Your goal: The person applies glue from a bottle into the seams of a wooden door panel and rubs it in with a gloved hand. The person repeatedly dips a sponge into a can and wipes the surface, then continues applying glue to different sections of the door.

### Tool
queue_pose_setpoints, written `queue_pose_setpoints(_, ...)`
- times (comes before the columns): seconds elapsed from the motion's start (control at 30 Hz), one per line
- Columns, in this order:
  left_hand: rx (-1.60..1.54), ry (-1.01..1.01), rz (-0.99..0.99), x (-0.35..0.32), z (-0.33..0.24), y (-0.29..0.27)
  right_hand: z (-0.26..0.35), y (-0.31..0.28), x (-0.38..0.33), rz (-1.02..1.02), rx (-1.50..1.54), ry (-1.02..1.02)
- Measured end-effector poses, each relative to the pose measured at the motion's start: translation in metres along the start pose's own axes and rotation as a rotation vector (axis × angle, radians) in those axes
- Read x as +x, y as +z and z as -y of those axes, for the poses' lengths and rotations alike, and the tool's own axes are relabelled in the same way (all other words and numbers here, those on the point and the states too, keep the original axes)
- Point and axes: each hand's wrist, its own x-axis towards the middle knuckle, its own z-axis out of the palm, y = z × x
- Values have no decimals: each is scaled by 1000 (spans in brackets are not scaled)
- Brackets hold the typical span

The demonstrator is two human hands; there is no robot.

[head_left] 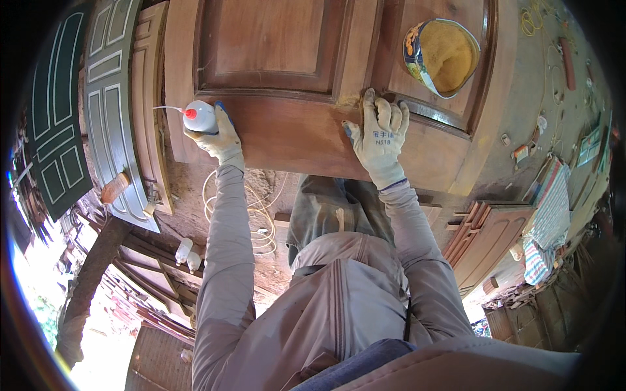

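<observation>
The glue bottle [201, 116], white with a red nozzle and a thin tube, was held in the left hand [218, 133], whose gloved fingers were wrapped around it at the left edge of the wooden door [280, 140]. The right hand [379, 133], also gloved, lay flat with fingers spread on the door's rail beside a moulded panel, holding nothing. A can [442, 55] of yellow sawdust stood on the door beyond that hand. Painted doors [117, 104] leaned at the left; cables [257, 215] lay on the ground below. As I judged it, the bottle, tilted sideways off the edge, could drip onto the floor, and a stray elbow could tip the can.
</observation>
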Motion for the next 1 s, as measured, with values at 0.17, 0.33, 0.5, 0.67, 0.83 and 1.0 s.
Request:
queue_pose_setpoints(0.17,99,66,-7,1,9,-5,-17,-14,-11,-38,24,-82)
queue_pose_setpoints(0.33,57,87,-17,2,13,-2,-16,-7,12,17,89,-49)
queue_pose_setpoints(0.5,-12,-18,-19,-2,-4,0,-32,-23,6,39,57,-229)
queue_pose_setpoints(0.67,101,76,-20,1,10,-5,-17,-30,-2,66,14,-156)
queue_pose_setpoints(0.83,109,66,-11,2,10,-5,-7,-9,-4,60,-32,-173)
queue_pose_setpoints(1.0,56,48,-13,1,8,-1,-10,-24,4,127,-50,-181)
